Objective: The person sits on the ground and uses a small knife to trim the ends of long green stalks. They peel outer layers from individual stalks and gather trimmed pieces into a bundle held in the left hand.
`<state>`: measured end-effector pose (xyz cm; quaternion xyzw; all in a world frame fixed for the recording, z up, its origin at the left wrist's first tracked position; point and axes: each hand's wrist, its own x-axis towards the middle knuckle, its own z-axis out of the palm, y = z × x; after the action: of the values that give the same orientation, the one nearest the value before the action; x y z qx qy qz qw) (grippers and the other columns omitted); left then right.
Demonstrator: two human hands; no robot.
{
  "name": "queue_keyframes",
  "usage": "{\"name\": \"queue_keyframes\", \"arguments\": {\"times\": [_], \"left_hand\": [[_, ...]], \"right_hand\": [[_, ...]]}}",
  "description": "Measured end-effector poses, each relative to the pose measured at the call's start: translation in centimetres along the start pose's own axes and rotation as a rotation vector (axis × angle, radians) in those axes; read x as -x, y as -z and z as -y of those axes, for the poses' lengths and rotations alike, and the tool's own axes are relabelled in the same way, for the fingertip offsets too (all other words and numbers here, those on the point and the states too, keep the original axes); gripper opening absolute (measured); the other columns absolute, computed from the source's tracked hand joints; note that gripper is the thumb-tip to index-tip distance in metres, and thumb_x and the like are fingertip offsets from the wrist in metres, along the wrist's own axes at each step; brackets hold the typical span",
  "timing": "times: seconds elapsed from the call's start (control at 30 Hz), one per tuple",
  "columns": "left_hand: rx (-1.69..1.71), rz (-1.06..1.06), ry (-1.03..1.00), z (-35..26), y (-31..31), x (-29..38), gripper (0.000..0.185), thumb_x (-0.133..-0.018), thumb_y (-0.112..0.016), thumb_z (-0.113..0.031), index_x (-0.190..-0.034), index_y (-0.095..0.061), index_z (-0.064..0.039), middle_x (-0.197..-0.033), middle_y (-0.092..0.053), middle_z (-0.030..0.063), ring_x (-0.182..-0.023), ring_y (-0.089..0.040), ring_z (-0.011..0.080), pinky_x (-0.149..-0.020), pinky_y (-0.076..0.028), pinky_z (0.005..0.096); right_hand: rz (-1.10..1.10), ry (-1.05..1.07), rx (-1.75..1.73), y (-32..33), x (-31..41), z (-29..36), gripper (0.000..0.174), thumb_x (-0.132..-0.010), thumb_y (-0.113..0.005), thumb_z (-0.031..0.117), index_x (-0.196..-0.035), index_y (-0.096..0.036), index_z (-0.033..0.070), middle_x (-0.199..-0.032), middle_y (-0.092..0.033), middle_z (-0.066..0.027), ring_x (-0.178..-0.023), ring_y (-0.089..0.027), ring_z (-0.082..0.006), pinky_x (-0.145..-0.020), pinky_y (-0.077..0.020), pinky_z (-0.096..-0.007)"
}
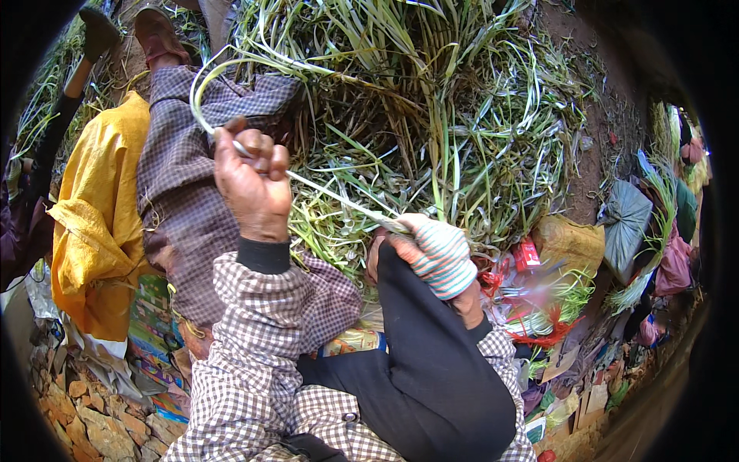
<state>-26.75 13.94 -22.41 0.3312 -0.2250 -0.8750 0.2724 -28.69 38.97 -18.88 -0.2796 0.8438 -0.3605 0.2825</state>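
Observation:
A long pale green stalk (340, 198), seemingly garlic or onion, stretches slanting between my two hands. My left hand (254, 179), bare, is closed around its upper part, and the thin end curls up past the fingers in a loop. My right hand (439, 254) wears a striped knit glove and grips the stalk's lower end beside my raised knee (404, 294) in black trousers. Whether the gloved fingers hold anything else is hidden. In front of both hands spreads a large heap of cut green stalks and leaves (369, 133).
Close on my left sits a person in checked clothing (185, 213), by a yellow cloth or sack (95, 225). To my right are red strings (548, 332), a red box (526, 254), a tan sack (568, 242) and a tied grey plastic bag (626, 225). Broken stones (104, 427) lie behind at left.

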Motion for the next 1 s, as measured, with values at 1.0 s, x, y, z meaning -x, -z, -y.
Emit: {"name": "queue_keyframes", "arguments": {"times": [1.0], "left_hand": [[-0.041,0.353,0.433,1.4,-2.1,2.5,0.037,-0.097,-0.048,-0.040,-0.096,-0.063,-0.007,-0.069,-0.060,0.0050,-0.042,-0.037,0.0039,-0.037,-0.031,0.0187]], "right_hand": [[-0.452,-0.457,-0.206,5.8,-4.6,-6.2,0.034,-0.088,-0.063,0.032,-0.107,-0.062,0.004,-0.093,-0.067,-0.0138,-0.086,-0.064,-0.0275,-0.075,-0.0491,-0.0336]]}}
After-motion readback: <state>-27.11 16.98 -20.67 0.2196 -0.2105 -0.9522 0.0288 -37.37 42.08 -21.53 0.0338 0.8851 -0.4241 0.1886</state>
